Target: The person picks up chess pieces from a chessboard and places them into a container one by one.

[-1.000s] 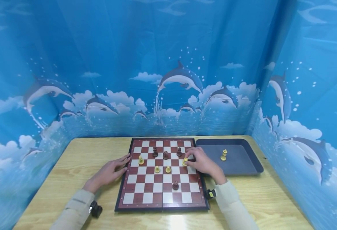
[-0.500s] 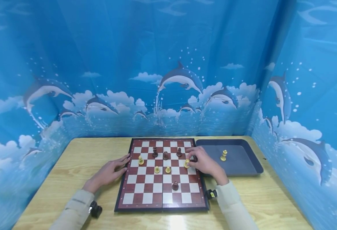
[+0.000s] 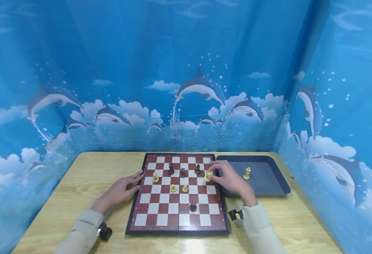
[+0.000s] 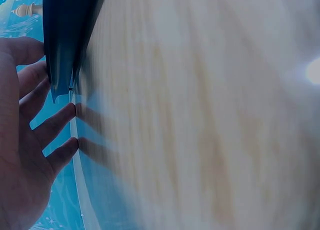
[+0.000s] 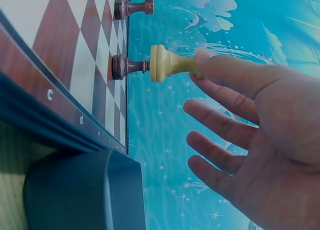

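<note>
Basically, yellow chess piece (image 5: 172,66) hangs below the fingers of the right hand (image 3: 233,180), pinched at its top by thumb and forefinger; the other three fingers are loose, gripping nothing. Foot looks raised off the board (image 3: 154,229), over the right part, near the tray (image 3: 268,181). Foot-to-board gap seems the relation that matters; exact spot beneath, can't tell.

Long axis near upright, about square to the board's surface: head up in the grip, foot pointing down. Runs sideways in the right wrist view, but so does the standing dark chess piece (image 5: 120,67), so that's just the camera's angle.

Right hand is nearer by far. Left hand (image 3: 120,189) is across at the board's left edge, extended fingertips touching it, grasping nothing. Second yellow piece (image 3: 247,173) stands in the tray, well apart.
</note>
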### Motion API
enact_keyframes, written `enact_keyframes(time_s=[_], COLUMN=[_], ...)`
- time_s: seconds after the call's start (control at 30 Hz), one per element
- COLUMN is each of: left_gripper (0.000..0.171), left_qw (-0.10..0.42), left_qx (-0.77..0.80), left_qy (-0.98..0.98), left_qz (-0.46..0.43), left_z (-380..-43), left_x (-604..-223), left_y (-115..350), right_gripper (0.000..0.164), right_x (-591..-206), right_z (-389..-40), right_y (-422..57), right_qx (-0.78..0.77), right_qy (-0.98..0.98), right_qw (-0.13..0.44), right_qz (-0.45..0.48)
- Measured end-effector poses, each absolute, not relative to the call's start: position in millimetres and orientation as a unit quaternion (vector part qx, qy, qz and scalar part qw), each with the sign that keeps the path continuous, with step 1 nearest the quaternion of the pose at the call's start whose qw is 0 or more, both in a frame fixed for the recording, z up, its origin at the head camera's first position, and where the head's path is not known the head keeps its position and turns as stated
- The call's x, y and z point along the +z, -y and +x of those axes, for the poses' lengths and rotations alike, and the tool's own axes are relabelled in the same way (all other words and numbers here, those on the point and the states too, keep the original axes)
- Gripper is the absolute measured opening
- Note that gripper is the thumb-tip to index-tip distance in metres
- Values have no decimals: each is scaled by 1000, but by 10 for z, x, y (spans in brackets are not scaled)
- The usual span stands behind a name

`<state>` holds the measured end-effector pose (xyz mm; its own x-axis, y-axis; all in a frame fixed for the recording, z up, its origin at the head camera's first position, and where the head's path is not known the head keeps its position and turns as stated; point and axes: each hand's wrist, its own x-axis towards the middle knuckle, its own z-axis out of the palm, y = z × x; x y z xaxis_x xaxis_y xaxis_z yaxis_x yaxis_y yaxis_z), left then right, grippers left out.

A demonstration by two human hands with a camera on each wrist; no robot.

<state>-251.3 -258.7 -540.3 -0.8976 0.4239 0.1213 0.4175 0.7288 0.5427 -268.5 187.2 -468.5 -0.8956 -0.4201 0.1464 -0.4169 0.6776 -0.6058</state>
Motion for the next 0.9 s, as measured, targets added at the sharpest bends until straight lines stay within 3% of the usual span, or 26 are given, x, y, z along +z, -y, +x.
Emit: enact_keyframes(time_s=[0.9], left_gripper=[52], left_qw=[10], left_qx=[296], left_qy=[-930], left_qz=[218], left_z=[-2525], left_x=[-5446], left_y=[2620], right_gripper=[16], right_x=[-4721], right_z=[-2813], right_y=[-2234], right_qx=[-347], right_qy=[-918], right_qw=[-44], right_qz=[-188])
